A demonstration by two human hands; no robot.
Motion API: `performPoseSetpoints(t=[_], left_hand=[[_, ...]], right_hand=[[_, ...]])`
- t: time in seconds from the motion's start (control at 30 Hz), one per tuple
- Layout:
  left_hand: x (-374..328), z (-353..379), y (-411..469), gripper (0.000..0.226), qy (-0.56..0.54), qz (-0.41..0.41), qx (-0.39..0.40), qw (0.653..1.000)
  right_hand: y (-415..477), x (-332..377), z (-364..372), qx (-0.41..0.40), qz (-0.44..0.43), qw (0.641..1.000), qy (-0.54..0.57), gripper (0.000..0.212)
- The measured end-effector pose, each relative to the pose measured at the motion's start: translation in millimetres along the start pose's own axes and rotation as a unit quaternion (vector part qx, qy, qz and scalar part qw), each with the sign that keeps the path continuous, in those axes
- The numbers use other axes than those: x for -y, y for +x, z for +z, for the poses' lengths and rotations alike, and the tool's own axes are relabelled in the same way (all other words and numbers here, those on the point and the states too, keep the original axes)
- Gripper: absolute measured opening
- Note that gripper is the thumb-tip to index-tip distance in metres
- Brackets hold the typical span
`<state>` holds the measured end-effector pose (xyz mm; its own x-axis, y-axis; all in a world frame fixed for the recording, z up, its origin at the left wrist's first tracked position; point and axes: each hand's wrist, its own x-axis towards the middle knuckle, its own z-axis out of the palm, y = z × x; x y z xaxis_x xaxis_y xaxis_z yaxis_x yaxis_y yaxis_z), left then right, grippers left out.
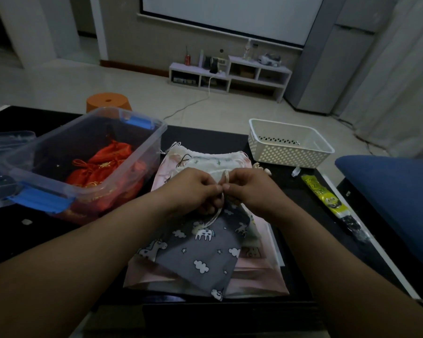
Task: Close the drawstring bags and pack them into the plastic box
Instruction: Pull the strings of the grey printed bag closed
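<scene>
Both hands meet over the middle of the desk: the left hand and the right hand sit knuckle to knuckle, fingers curled, each pinching the cream drawstring cord between thumb and forefinger. A small loop of the cord stands up between the two thumbs, and the rest runs down from the fingers to the mouth of the grey drawstring bag. That bag is dark grey cotton printed with white unicorns, clouds and small stars. Its neck is bunched up under the hands, and its body lies flat and skewed, one corner pointing toward the near desk edge. It rests on top of a pile of pale bags, pink and white, whose far ends show gathered mouths and thin cords beyond the hands. Left of the pile, touching it or just beside it, stands the clear plastic box with blue latches on its near and far ends. Inside it lie shiny red satin bags with gold trim, cinched at the neck. A clear lid lies just beyond the box at the far left. At the far right of the desk sits a white perforated basket, and a yellow-green packet lies near the right edge.
</scene>
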<state>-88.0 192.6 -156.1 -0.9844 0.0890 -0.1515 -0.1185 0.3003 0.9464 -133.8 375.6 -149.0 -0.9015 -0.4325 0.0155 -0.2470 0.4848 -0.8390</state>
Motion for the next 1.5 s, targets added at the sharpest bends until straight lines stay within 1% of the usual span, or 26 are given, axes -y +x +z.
performPoseSetpoints(t=[0.07, 0.13, 0.17, 0.23, 0.27, 0.3, 0.33, 0.37, 0.43, 0.47, 0.5, 0.6, 0.7, 0.87, 0.93, 1.03, 1.1, 1.2, 1.3, 1.37, 1.5], left_hand=[[4.8, -1.4, 3.4, 0.017, 0.014, 0.014, 0.008, 1.0], [9.1, -2.7, 6.3, 0.01, 0.1, 0.074, -0.028, 0.992], [10.9, -3.4, 7.3, 0.009, 0.157, 0.11, -0.061, 0.98], [12.1, -3.8, 7.9, 0.012, 0.259, 0.175, -0.122, 0.942], [11.8, -4.9, 8.3, 0.013, 0.28, 0.201, -0.131, 0.929], [12.1, -6.3, 9.2, 0.013, 0.287, 0.218, -0.125, 0.924], [13.0, -8.1, 9.7, 0.013, 0.278, 0.225, -0.106, 0.928], [13.2, -9.8, 9.4, 0.013, 0.253, 0.218, -0.079, 0.939], [13.3, -11.1, 8.3, 0.012, 0.195, 0.182, -0.023, 0.963], [13.9, -10.9, 8.2, 0.009, 0.182, 0.169, -0.01, 0.969], [14.4, -10.5, 8.3, 0.007, 0.179, 0.161, -0.008, 0.971], [17.5, -9.1, 10.0, 0.016, 0.169, 0.15, -0.023, 0.974], [18.2, -10.2, 9.9, 0.019, 0.14, 0.135, -0.027, 0.981], [16.6, -14.7, 9.2, 0.015, 0.116, 0.113, 0.01, 0.987], [17.5, -15.5, 9.5, 0.015, 0.111, 0.106, 0.018, 0.988], [21.7, -13.3, 13.0, 0.018, 0.1, 0.096, 0.012, 0.99], [25.2, -12.2, 14.9, 0.015, 0.077, 0.094, 0.008, 0.993], [30.0, -10.2, 17.1, 0.003, 0.03, 0.096, 0.011, 0.995], [33.3, -9.5, 17.6, 0.005, -0.006, 0.1, 0.002, 0.995], [32.7, -8.1, 15.4, 0.006, -0.018, 0.102, 0.001, 0.995], [32.1, -2.6, 13.4, 0.011, -0.067, 0.087, 0.004, 0.994]], right_hand=[[0.4, -1.2, -1.1, -0.004, 0.003, 1.0, -0.003, 0.011], [0.8, -1.3, -4.2, -0.003, 0.007, 1.0, 0.003, 0.01], [1.0, -0.9, -5.4, 0.001, 0.007, 1.0, 0.012, 0.009], [-0.3, -0.3, -8.4, 0.015, 0.006, 0.999, 0.032, 0.006], [-0.9, 0.1, -10.2, 0.025, 0.006, 0.999, 0.039, 0.005], [-1.3, -0.1, -12.0, 0.037, 0.007, 0.998, 0.047, 0.006], [-1.7, -0.1, -13.3, 0.051, 0.007, 0.997, 0.054, 0.007], [-2.1, -0.6, -14.3, 0.064, 0.005, 0.996, 0.062, 0.008], [-3.1, -1.5, -15.4, 0.079, -0.001, 0.995, 0.068, 0.011], [-3.8, -1.6, -14.5, 0.08, -0.005, 0.994, 0.068, 0.012], [-4.4, -1.7, -12.7, 0.076, -0.01, 0.995, 0.068, 0.013], [-3.9, -0.9, -6.2, 0.036, -0.033, 0.998, 0.036, 0.014], [-1.7, 0.1, -2.0, 0.006, -0.054, 0.998, 0.008, 0.017], [-1.7, 0.1, 0.7, -0.007, -0.075, 0.997, -0.031, 0.024], [-2.1, 1.2, 2.8, -0.013, -0.08, 0.996, -0.048, 0.024], [-3.2, 3.3, 5.6, -0.033, -0.093, 0.992, -0.074, 0.017], [-3.2, 4.1, 6.7, -0.046, -0.098, 0.991, -0.078, 0.012], [-3.3, 4.5, 6.9, -0.06, -0.101, 0.99, -0.075, 0.01], [-3.5, 4.9, 7.0, -0.073, -0.115, 0.988, -0.078, 0.01], [-3.1, 4.9, 7.4, -0.068, -0.113, 0.988, -0.077, 0.01], [-2.4, 2.1, 2.0, -0.034, -0.07, 0.997, -0.024, 0.012]])
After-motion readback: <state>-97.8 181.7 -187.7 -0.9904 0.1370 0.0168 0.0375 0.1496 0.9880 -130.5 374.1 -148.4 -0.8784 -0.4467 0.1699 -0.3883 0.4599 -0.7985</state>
